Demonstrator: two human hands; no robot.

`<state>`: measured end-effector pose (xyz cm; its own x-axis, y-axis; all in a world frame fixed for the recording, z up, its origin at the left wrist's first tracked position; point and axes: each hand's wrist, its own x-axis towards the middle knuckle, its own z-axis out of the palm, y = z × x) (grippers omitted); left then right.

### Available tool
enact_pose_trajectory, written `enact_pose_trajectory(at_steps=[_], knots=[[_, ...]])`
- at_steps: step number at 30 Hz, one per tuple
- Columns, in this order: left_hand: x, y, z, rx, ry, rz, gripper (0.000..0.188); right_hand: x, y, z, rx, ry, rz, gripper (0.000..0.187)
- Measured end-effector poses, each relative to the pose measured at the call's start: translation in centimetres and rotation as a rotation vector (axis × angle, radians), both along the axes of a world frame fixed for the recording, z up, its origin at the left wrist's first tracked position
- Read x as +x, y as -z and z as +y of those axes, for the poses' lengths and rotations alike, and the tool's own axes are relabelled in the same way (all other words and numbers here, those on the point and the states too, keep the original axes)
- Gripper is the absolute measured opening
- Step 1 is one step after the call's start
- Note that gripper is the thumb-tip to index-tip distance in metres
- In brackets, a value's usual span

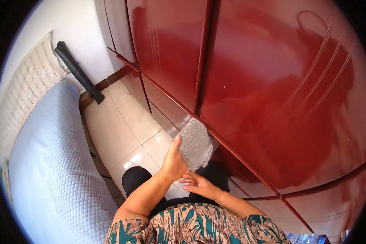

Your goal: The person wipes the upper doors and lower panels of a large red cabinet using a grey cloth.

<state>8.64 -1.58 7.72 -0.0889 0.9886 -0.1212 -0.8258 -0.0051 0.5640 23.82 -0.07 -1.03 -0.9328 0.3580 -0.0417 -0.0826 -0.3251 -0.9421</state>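
Note:
In front of my body, my left hand (174, 163) grips a grey cloth (195, 143) by its left side, thumb on top. The cloth looks folded, with a textured surface and an uneven right edge. It is held up close to a glossy red wardrobe (256, 101). Just below the cloth, my right hand (200, 186) has its fingers stretched toward the heel of my left hand. They hold nothing that I can see; whether the fingertips touch the left hand or the cloth is unclear.
On the left is a bed with a pale blue quilted cover (57, 162). A black rolled tube (79, 72) leans on the white wall at the back left. Glossy tiles (126, 118) cover the floor between bed and wardrobe. Clear plastic (305, 238) shows at the lower right.

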Motion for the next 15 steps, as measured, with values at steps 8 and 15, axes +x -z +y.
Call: enact_pose_trajectory(at_steps=[8, 15], knots=[[-1.2, 3.4, -3.5, -0.073, 0.117, -0.1, 0.064, 0.0, -2.0, 0.3, -0.437, 0.247, 0.252, 0.072], [-0.5, 5.6, -3.7, -0.196, 0.031, 0.049, 0.049, 0.2, -3.2, 0.8, -0.597, 0.562, 0.219, 0.034]])
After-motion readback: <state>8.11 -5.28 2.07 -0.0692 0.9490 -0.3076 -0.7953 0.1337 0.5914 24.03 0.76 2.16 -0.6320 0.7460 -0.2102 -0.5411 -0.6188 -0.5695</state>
